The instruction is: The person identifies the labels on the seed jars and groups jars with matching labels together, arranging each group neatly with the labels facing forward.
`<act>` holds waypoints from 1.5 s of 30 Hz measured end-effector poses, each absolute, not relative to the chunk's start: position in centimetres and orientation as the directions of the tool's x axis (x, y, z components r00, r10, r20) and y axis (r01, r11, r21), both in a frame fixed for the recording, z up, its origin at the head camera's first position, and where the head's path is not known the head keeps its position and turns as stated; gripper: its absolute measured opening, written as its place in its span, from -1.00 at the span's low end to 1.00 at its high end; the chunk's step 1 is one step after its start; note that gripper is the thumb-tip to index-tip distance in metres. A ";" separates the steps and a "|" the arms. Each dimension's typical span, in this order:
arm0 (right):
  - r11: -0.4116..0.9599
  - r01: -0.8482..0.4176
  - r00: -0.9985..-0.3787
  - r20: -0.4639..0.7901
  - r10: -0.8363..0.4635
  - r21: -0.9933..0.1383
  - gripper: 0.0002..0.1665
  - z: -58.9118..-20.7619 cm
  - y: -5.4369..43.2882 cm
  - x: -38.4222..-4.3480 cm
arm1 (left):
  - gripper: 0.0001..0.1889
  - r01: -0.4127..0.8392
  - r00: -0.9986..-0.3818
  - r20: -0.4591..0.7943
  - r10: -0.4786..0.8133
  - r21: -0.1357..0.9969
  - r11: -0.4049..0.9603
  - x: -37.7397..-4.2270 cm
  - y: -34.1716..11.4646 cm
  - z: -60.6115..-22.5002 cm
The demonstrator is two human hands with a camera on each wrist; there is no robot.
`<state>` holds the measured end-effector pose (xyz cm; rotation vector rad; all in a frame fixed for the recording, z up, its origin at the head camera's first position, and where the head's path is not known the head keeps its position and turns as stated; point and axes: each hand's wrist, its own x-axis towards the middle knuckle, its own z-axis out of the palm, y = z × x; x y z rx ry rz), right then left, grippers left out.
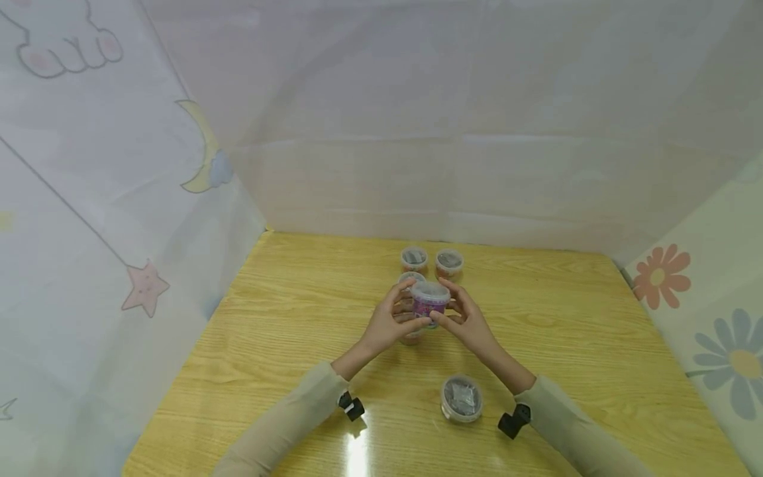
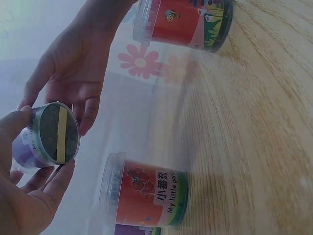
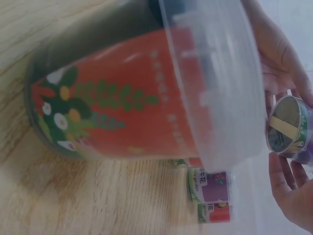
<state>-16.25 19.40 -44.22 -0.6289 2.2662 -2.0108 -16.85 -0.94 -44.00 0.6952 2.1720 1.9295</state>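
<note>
Between both hands is a small round plastic tub with a purple label and a clear lid, lifted above the table. My left hand grips its left side, thumb toward me and fingers round the back. From the other side my right hand grips it likewise. In the left wrist view the tub's base shows, dark with a pale yellow strip across it. A red-labelled tub printed with tomatoes stands on the table below.
Two lidded tubs, one left and one right, stand at the back of the wooden table. Others are partly hidden behind my hands. Nearer, another red-labelled tub stands between my forearms. Printed cloth borders the table.
</note>
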 end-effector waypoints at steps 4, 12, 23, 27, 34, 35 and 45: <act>0.073 -0.264 -0.920 0.229 -0.317 -0.962 -0.23 -45.1 19.6 -16.7 | -0.20 0.250 -0.872 0.201 0.445 0.967 0.054 -16.8 -0.8 -43.8; 0.033 -0.254 -0.916 0.229 -0.329 -0.967 -0.26 -46.1 20.1 -16.9 | -0.20 0.218 -0.860 0.173 0.480 0.975 0.037 -17.1 -1.1 -44.1; -0.023 -0.251 -0.884 0.239 -0.401 -0.968 -0.26 -46.0 20.5 -16.9 | -0.22 0.159 -0.809 0.129 0.573 0.987 0.002 -17.6 -1.4 -44.4; -0.035 -0.228 -0.883 0.222 -0.413 -0.973 -0.25 -46.1 20.7 -17.0 | -0.25 0.141 -0.813 0.117 0.570 0.990 -0.003 -17.7 -1.4 -44.4; -0.011 -0.230 -0.893 0.216 -0.395 -0.973 -0.27 -46.0 20.8 -17.2 | -0.24 0.109 -0.824 0.107 0.557 0.994 -0.029 -17.8 -1.3 -44.4; -0.007 -0.232 -0.894 0.216 -0.392 -0.973 -0.27 -46.0 20.8 -17.2 | -0.24 0.105 -0.824 0.106 0.556 0.994 -0.035 -17.8 -1.3 -44.4; 0.058 -0.220 -0.919 0.187 -0.348 -0.974 -0.33 -46.0 21.1 -17.2 | -0.23 0.129 -0.853 0.110 0.510 0.992 0.002 -17.9 -1.1 -44.8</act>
